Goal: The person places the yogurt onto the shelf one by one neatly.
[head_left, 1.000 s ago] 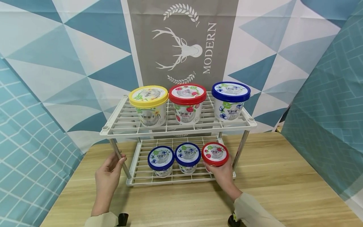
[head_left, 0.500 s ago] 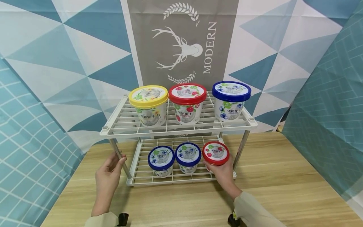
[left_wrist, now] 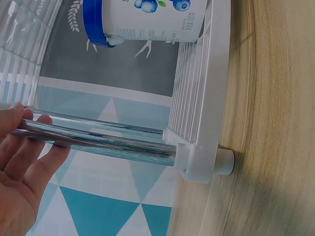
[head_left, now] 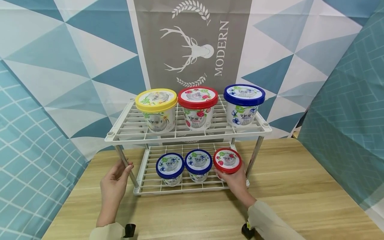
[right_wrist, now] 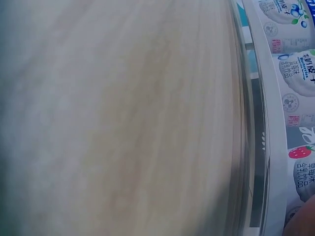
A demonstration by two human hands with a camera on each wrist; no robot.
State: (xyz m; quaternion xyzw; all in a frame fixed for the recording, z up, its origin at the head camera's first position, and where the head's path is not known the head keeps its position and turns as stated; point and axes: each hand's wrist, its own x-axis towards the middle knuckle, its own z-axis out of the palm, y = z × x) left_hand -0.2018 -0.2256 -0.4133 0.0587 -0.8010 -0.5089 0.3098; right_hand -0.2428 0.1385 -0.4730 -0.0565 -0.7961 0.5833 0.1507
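Note:
A white two-tier wire rack (head_left: 192, 134) with metal posts stands on the table. At its front left, my left hand (head_left: 113, 186) holds the chrome post (left_wrist: 108, 143) between thumb and fingers. My right hand (head_left: 235, 183) grips a red-lidded strawberry tub (head_left: 227, 160) at the right end of the lower shelf. The palm and fingers partly hide that tub's side. Left of it on the same shelf are two blue-lidded blueberry tubs, a middle one (head_left: 198, 161) and a left one (head_left: 170, 166). In the right wrist view, part of the right hand shows at the lower right corner.
On the upper shelf stand three larger tubs: yellow-lidded (head_left: 156, 110), red-lidded (head_left: 198, 108) and blue-lidded (head_left: 244, 105). A patterned cloth (head_left: 192, 50) hangs close behind the rack. Bare wooden table (head_left: 288, 186) extends to the right and in front.

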